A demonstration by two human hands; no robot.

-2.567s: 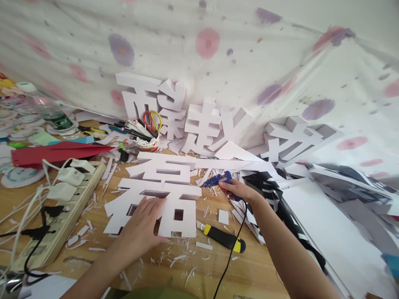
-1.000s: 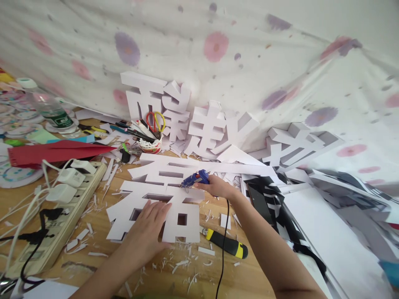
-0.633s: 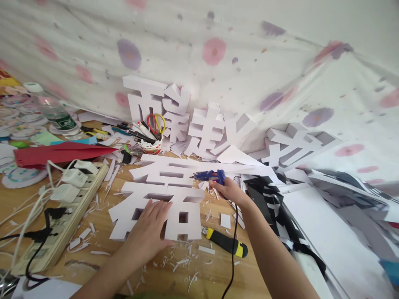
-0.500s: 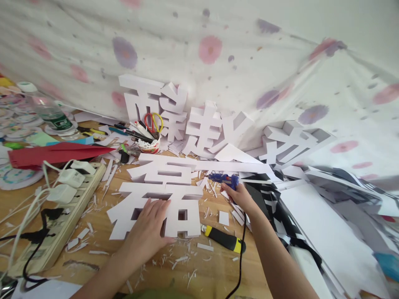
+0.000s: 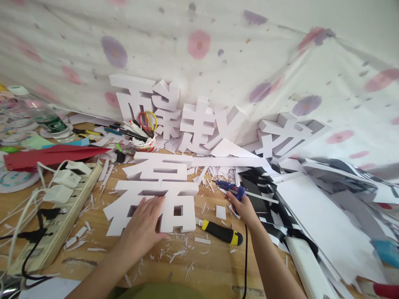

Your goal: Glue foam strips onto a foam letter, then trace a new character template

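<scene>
About a second ago I had the nose of the blue glue gun [image 5: 232,188] over the white block character [image 5: 183,200], near the meeting of its upper and lower parts; now my right hand [image 5: 241,205] has drawn it off toward the right edge of the table [image 5: 215,265]. My right fingers are wrapped round its handle, and the nose points left, clear of the character, above paper offcuts. The black cord [image 5: 246,257] drops from my grip toward the near edge. My left hand [image 5: 145,226] has stayed put, fingers spread flat over the lower left part of the character; whether the thumb presses its side I cannot tell. I read the change as a break in the work at that join, with the left hand steadying the piece meanwhile; any fresh glue is too small to make out. The character lies face up left of the table's middle, between the power strip [image 5: 67,216] along the left side and the yellow-and-black cutter [image 5: 220,231], which lies just beside its lower right corner, on the side toward me.
</scene>
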